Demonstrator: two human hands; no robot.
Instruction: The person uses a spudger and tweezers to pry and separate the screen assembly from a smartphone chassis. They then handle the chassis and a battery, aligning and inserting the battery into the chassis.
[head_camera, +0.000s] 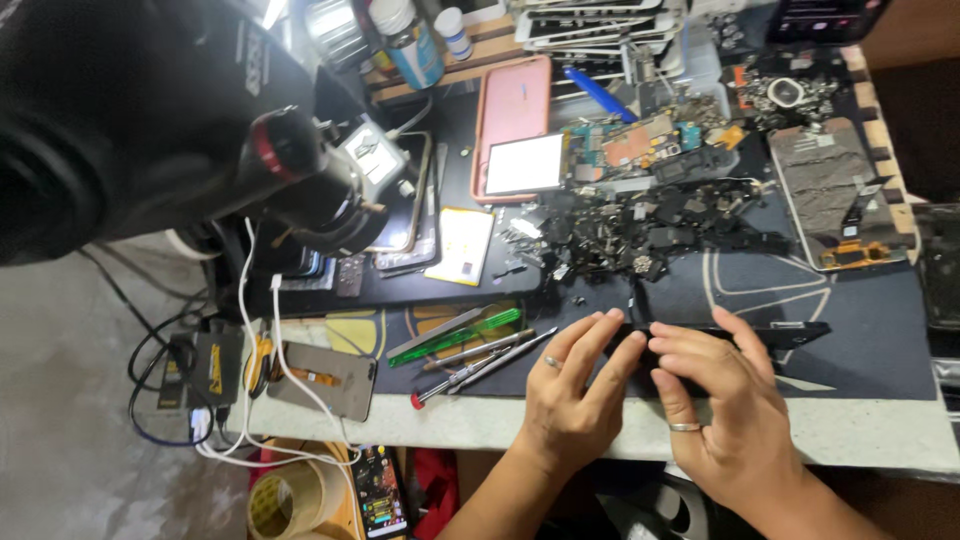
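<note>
Cluttered repair bench (860, 420) with two hands working on one dark phone (770, 335).
Left hand (570, 390) and right hand (715, 400) are pinching its edge; three tools (470, 355) are lying beside them.

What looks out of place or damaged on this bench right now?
A heap of loose phone parts sprawls across the dark mat, just beyond the black phone under both hands. A gutted phone shell lies open at the right, and a phone sits below the table edge.

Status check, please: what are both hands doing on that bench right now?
Left hand and right hand both pressing on black phone. Screwdrivers lie left, apart. Parts pile behind.
</note>
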